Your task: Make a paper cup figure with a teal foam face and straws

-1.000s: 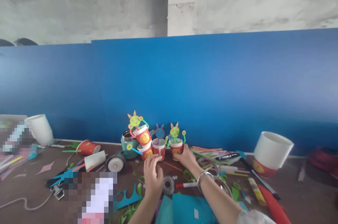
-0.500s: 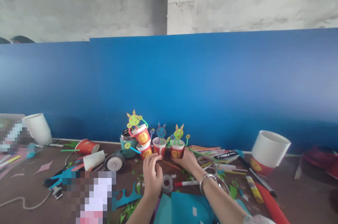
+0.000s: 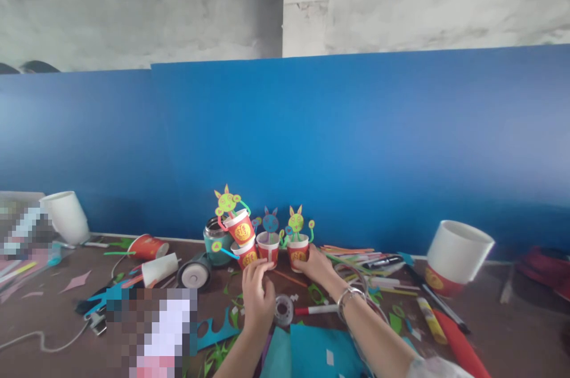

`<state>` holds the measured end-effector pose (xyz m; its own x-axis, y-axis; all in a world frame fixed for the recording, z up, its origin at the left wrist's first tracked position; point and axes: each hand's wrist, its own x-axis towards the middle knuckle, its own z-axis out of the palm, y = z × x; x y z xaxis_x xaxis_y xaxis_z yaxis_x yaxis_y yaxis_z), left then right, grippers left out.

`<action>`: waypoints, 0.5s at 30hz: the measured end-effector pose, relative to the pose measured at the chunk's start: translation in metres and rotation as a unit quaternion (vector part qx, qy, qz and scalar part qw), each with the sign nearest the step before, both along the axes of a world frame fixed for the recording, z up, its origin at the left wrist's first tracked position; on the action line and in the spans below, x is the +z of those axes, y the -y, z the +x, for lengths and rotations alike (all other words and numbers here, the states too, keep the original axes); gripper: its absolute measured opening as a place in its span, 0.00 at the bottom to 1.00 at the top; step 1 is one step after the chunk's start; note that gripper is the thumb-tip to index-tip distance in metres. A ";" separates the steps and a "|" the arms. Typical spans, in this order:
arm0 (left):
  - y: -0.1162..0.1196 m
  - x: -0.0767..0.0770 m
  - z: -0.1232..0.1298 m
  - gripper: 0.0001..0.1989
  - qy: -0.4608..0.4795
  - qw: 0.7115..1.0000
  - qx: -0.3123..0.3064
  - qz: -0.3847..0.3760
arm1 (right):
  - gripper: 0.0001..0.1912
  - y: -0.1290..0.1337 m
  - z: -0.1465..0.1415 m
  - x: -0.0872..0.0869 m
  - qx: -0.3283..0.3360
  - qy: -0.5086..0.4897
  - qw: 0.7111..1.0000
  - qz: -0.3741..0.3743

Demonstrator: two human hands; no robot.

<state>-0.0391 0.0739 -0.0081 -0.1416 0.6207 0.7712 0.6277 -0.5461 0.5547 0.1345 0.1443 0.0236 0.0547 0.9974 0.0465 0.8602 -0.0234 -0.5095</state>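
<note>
My right hand (image 3: 314, 265) grips the right-hand red-and-white paper cup (image 3: 297, 254), its fingers around the side and front. A green paper figure with pointed ears (image 3: 296, 222) rises from that cup. Close beside it stands the middle paper cup (image 3: 268, 250) with a blue eared figure (image 3: 270, 222). My left hand (image 3: 258, 295) has its fingers stretched toward the bases of the middle cup and the lower left cup (image 3: 247, 257); whether it touches them is unclear. A tilted cup (image 3: 240, 228) with another green figure (image 3: 227, 202) rests on the lower left cup.
Behind the cups are an open teal flask (image 3: 216, 244) and a blue partition (image 3: 356, 146). Tape (image 3: 284, 310), a red-capped marker (image 3: 316, 310) and teal paper (image 3: 325, 348) lie in front. Straws and pens (image 3: 378, 271) spread rightward, near stacked white cups (image 3: 461, 250).
The right-hand cup and its green figure have shifted slightly left, closer to the middle cup, with my right hand on the cup. My left hand has stayed nearly still.
</note>
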 end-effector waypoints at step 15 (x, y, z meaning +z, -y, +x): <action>-0.001 -0.002 0.001 0.18 0.000 1.000 0.003 -0.003 | 0.30 0.024 0.003 0.009 -0.006 0.076 0.997 0.008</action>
